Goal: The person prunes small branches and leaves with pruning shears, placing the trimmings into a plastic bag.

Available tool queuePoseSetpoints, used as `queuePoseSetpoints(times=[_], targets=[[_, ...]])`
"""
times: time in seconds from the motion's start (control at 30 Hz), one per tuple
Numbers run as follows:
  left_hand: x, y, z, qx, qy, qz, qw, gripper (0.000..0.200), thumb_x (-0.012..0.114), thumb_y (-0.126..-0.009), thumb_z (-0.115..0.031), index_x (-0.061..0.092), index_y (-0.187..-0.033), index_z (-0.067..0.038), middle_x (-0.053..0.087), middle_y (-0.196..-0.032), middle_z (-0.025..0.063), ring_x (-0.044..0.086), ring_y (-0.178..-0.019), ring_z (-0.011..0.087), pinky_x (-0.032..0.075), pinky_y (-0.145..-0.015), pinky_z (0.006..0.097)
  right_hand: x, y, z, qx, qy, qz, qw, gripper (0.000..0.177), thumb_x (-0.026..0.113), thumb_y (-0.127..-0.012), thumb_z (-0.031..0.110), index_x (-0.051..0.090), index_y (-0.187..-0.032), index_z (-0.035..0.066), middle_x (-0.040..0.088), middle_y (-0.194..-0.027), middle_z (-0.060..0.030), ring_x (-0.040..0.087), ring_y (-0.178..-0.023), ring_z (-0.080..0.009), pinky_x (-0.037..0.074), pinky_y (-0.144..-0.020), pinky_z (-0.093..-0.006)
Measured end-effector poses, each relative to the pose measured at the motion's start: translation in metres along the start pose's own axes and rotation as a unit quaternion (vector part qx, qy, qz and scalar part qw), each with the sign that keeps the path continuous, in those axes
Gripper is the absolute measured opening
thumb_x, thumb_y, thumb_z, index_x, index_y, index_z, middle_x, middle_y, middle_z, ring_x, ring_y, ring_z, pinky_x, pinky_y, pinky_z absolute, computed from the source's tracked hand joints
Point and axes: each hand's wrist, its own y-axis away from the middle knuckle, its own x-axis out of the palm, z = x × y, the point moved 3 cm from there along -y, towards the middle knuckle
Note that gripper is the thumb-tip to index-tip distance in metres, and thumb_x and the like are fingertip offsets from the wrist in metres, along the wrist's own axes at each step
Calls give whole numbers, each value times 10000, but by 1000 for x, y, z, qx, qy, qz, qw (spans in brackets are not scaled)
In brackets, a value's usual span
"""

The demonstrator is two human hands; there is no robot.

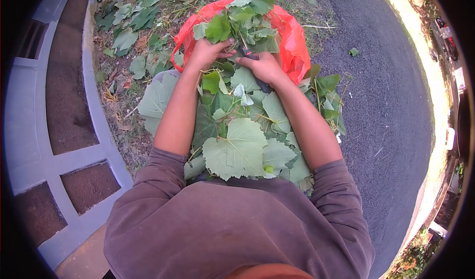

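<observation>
Over a red plastic bag (295, 49) my left hand (210, 53) has its fingers closed round thin vine stems under a bunch of green leaves (242, 19). My right hand (263, 67) grips dark-handled pruning shears (249, 54), whose tip points up among the stems. The two hands are close together, with fingertips almost meeting. Large pale green leaves (235, 148) lie heaped on my lap between my forearms. Leaves in the bag's mouth partly hide the shears' blades.
Fallen leaves (125, 39) cover the soil at the upper left. A painted concrete edging (111, 158) with soil-filled openings runs down the left. Dark asphalt (381, 116) lies on the right, with one small leaf (353, 52) on it.
</observation>
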Motion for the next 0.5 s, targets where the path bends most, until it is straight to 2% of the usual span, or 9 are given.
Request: queuePoseSetpoints(times=[0.17,0.23,0.33,0.47,0.5], targets=[[8,8,-6,17,48,-24,998,387,815,-952,-101,654,-1266,55,731,-1148,128,778,-935,276,694,-802,382,1,-7,-9,-9,11,-34,999,577,794,-845,578,822,-993,21,753,-820,-131,727,-749,-233,567,-766,-390],[5,11,-11,8,33,-61,998,389,819,-948,-104,657,-1272,39,736,-1140,117,774,-964,272,694,-805,373,-3,-5,-7,5,35,-54,998,554,788,-854,576,821,-964,33,743,-803,-132,718,-731,-243,564,-758,-390],[2,11,-9,32,49,-33,998,387,823,-943,-93,656,-1274,17,737,-1150,105,768,-989,262,683,-822,366,0,-8,-10,-16,9,-71,997,550,777,-868,569,812,-962,28,740,-789,-114,712,-732,-228,558,-759,-382],[-12,0,-8,38,27,-38,998,375,825,-937,-72,661,-1267,-4,734,-1161,98,763,-998,248,668,-848,367,1,-8,-10,-2,-47,-21,999,534,759,-885,535,807,-1041,27,757,-877,-101,703,-788,-206,546,-789,-351],[-15,0,-10,64,61,-71,994,363,823,-937,-64,666,-1259,-8,736,-1158,98,764,-993,246,661,-859,368,0,0,-3,0,-84,20,996,485,736,-914,465,783,-1101,19,748,-956,-92,684,-832,-179,528,-810,-322]])
